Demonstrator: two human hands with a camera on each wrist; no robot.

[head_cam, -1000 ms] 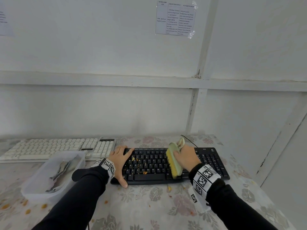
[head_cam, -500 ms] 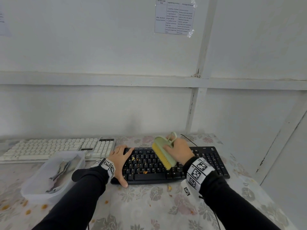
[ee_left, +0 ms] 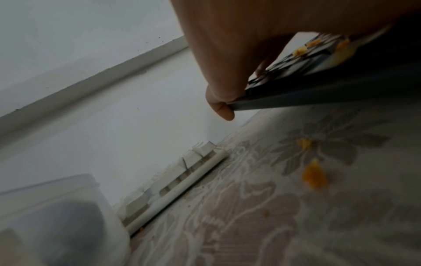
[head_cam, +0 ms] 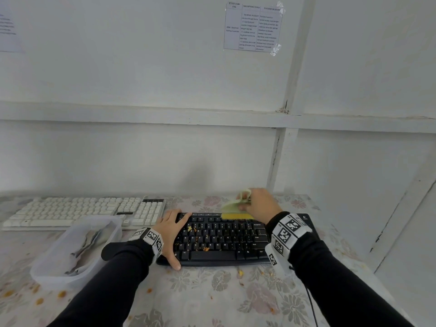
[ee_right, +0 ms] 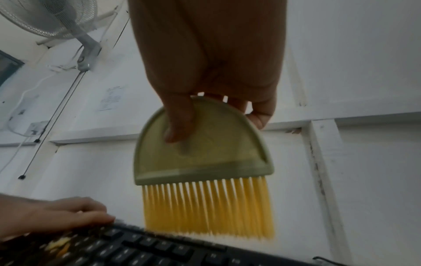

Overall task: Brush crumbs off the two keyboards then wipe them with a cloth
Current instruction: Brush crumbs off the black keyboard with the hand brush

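Note:
A black keyboard [head_cam: 224,241] lies in front of me with orange crumbs [head_cam: 206,249] on its keys. My left hand [head_cam: 171,230] rests flat on its left end, fingers straight, thumb against the front edge [ee_left: 318,100]. My right hand [head_cam: 258,204] grips a green brush [head_cam: 236,210] whose yellow bristles stand on the keyboard's back row. In the right wrist view, the brush [ee_right: 202,153] points down at the keys [ee_right: 148,250]. A white keyboard [head_cam: 82,211] lies at the back left. A grey cloth [head_cam: 87,244] sits in a clear tub.
The clear plastic tub [head_cam: 47,270] stands in front of the white keyboard, left of my left arm. Crumbs [head_cam: 240,272] are scattered over the floral tablecloth [head_cam: 212,298]. A white wall runs close behind both keyboards, and another closes off the right side.
My right hand has lifted the brush from the middle front of the black keyboard and carried it to the back row, bristles now pointing down. The left hand has stayed put.

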